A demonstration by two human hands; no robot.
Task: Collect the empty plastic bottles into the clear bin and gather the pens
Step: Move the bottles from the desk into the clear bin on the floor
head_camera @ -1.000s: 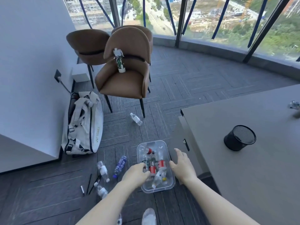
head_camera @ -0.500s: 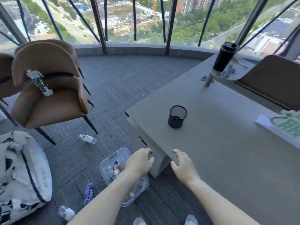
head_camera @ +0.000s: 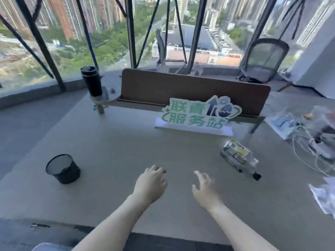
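On the floor just below the desk's near edge, at the left, lies a dark pen (head_camera: 40, 225), one of the things the task wants gathered; it sits where a dropped pen would roll, not where anyone set it. Near the desk's (head_camera: 117, 142) left edge stands a black mesh pen cup (head_camera: 62, 168), upright and mouth up, the likely home for the pens, though its inside cannot be made out. At the far left corner a black tumbler (head_camera: 91, 80) stands on a small raised round shelf, kept off the working surface.

Over the near middle of the desk the left hand (head_camera: 150, 183) hangs with fingers loosely curled, holding nothing. Just beside it the right hand (head_camera: 204, 185) is spread and relaxed, also empty, and apart from everything. Both seem to be between jobs, free for the next pick.

Behind them a green-and-white sign (head_camera: 195, 115) leans at the foot of the brown divider panel (head_camera: 181, 87), propped so it faces the seat. Toward the right, a clear plastic bottle (head_camera: 237, 158) with a black cap lies on its side, label up; it looks empty, so it is probably the next one to collect, and it may roll when touched. At the right edge sit clear bags and white cables (head_camera: 304, 142), heaped loosely.

The clear bin is not in view.
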